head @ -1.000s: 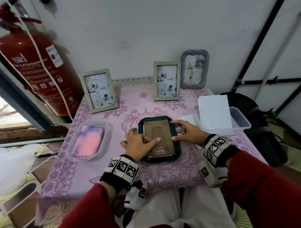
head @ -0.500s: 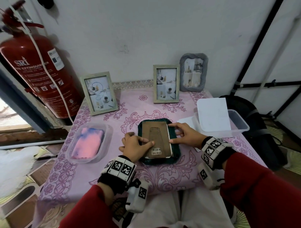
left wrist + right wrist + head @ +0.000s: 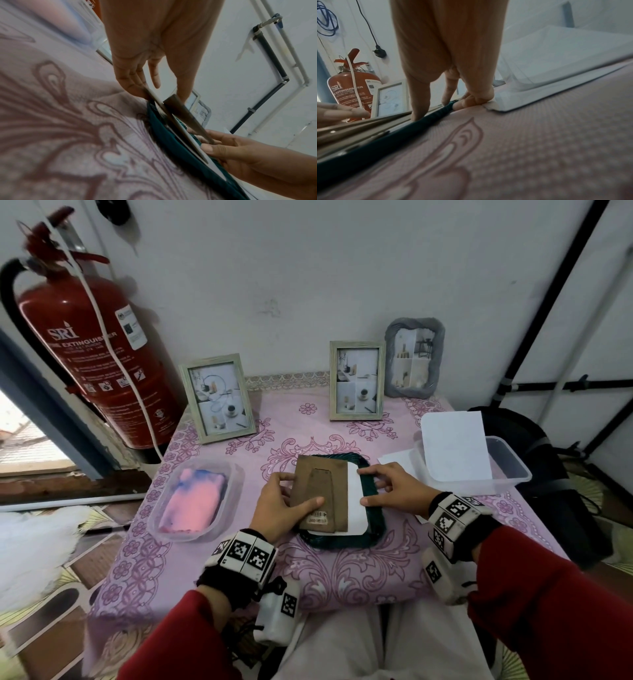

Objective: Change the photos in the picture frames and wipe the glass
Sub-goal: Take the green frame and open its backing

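A dark green picture frame (image 3: 375, 530) lies face down in the middle of the pink table. My left hand (image 3: 297, 491) pinches its brown backing board (image 3: 322, 491), thumb on top and fingers under the left edge. The board is tilted up and shifted left. The white back of a photo (image 3: 356, 501) shows in the frame beside it. My right hand (image 3: 383, 487) presses index finger and thumb on the frame's right side. The left wrist view shows the raised board (image 3: 181, 121) above the green frame (image 3: 171, 143). The right wrist view shows my thumb (image 3: 419, 108) on the frame (image 3: 385, 146).
Three photo frames stand at the back: left (image 3: 217, 398), middle (image 3: 356, 380), grey (image 3: 414, 357). A clear tray (image 3: 236, 474) with a pink-blue cloth (image 3: 191, 501) sits left. A clear box (image 3: 510, 463) with white sheets (image 3: 454, 446) sits right. A fire extinguisher (image 3: 92, 354) stands far left.
My left hand has gone from pressing on the backing board to gripping it, raising it and sliding it left, which uncovers the white photo back. My right hand stays on the frame's right edge.
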`<state>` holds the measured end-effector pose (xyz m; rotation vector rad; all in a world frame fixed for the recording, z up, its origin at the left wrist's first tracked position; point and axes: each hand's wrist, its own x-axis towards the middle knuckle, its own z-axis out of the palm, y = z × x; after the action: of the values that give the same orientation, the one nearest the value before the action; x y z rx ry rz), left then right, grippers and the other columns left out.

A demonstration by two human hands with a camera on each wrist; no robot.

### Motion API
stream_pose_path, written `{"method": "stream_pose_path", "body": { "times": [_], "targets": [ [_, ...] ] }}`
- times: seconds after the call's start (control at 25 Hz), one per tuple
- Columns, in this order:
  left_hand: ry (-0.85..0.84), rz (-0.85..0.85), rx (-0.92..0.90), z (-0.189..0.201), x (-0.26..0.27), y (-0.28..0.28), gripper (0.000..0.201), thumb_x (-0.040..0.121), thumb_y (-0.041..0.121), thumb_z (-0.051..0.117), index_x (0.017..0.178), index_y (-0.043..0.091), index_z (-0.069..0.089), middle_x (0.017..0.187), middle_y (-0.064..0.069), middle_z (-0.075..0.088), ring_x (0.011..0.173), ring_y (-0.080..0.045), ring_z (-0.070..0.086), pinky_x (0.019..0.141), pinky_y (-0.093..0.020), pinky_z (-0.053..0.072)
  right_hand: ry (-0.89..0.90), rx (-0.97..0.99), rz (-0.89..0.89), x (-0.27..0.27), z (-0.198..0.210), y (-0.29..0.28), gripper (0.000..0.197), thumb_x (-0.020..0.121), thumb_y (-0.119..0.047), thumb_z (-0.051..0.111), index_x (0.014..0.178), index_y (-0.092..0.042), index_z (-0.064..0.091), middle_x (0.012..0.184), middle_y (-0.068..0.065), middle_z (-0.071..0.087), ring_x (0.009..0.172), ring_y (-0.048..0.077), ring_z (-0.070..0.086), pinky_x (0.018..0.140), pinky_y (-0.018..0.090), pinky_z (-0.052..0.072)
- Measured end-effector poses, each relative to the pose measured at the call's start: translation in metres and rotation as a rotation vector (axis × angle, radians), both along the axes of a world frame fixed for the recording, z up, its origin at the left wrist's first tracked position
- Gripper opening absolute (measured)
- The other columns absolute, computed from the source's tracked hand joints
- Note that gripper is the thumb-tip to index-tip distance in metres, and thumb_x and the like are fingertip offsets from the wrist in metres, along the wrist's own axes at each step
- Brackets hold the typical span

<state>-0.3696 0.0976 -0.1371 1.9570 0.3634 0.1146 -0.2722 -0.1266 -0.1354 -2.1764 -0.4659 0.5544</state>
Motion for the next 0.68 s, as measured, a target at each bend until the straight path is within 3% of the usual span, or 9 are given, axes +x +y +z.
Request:
{"method": "stream_pose_path", "body": {
  "times": [0.08,0.16,0.24,0.28,0.36,0.48,0.6,0.68],
  "targets": [
    [0.017,-0.041,0.04,-0.002,-0.001,0.002,0.069,0.064,0.024,0.084,0.121,0.014,0.045,0.106,-0.007,0.053,0.085,-0.014,0.059,0.063,-0.013,0.049,0.002,0.0,-0.001,0.0,0.0,-0.001,0.063,0.076,-0.017,0.076,0.132,-0.021,0.049,0.127,0.011,0.032,0.113,0.02,0.05,0.103,0.023,0.037],
    [0.041,-0.026,0.064,-0.005,-0.003,0.006,0.07,0.065,0.023,0.084,0.124,0.013,0.046,0.115,-0.014,0.05,0.096,-0.023,0.059,0.079,-0.028,0.054,-0.001,-0.003,0.007,0.001,0.0,-0.001,0.062,0.076,-0.017,0.076,0.131,-0.021,0.049,0.129,0.012,0.033,0.116,0.022,0.051,0.104,0.025,0.038],
    [0.059,0.023,0.066,-0.012,-0.006,0.012,0.065,0.069,0.02,0.081,0.124,0.012,0.048,0.12,-0.018,0.047,0.105,-0.029,0.056,0.094,-0.043,0.05,0.005,0.003,0.008,0.001,-0.001,-0.001,0.061,0.076,-0.016,0.076,0.131,-0.021,0.05,0.13,0.012,0.033,0.117,0.023,0.05,0.104,0.026,0.038],
    [0.061,0.055,0.059,-0.014,-0.008,0.015,0.062,0.071,0.018,0.08,0.124,0.012,0.049,0.122,-0.017,0.045,0.109,-0.03,0.054,0.099,-0.044,0.047,0.007,0.006,0.01,0.001,-0.001,-0.001,0.061,0.076,-0.016,0.076,0.131,-0.021,0.05,0.13,0.013,0.033,0.118,0.023,0.05,0.104,0.025,0.038],
    [0.052,0.112,0.069,-0.017,-0.011,0.019,0.062,0.073,0.023,0.078,0.126,0.012,0.049,0.122,-0.009,0.037,0.119,-0.029,0.047,0.108,-0.041,0.038,0.017,0.01,0.013,0.002,-0.001,-0.002,0.061,0.076,-0.016,0.076,0.13,-0.022,0.05,0.13,0.012,0.034,0.119,0.023,0.049,0.103,0.025,0.038],
    [0.01,0.087,0.138,-0.011,-0.012,0.014,0.079,0.063,0.048,0.068,0.133,0.018,0.046,0.129,-0.002,0.032,0.129,-0.021,0.036,0.113,-0.036,0.03,0.028,0.012,0.01,0.002,-0.001,-0.003,0.06,0.076,-0.016,0.076,0.13,-0.022,0.051,0.129,0.011,0.034,0.12,0.022,0.049,0.104,0.026,0.039],
    [-0.042,-0.063,0.186,-0.007,-0.006,0.003,0.079,0.071,0.047,0.073,0.138,0.023,0.04,0.144,-0.002,0.033,0.134,-0.019,0.036,0.113,-0.04,0.032,0.03,0.012,0.01,0.002,-0.002,-0.003,0.06,0.075,-0.017,0.077,0.13,-0.022,0.051,0.129,0.01,0.034,0.12,0.022,0.049,0.106,0.029,0.039],
    [0.012,-0.184,0.3,-0.007,-0.002,-0.002,0.072,0.077,0.045,0.07,0.14,0.026,0.04,0.153,-0.002,0.026,0.142,-0.019,0.024,0.117,-0.04,0.024,0.029,0.016,0.006,0.002,-0.002,-0.002,0.061,0.075,-0.016,0.077,0.13,-0.022,0.051,0.129,0.011,0.034,0.12,0.023,0.049,0.108,0.032,0.039]
  ]
}}
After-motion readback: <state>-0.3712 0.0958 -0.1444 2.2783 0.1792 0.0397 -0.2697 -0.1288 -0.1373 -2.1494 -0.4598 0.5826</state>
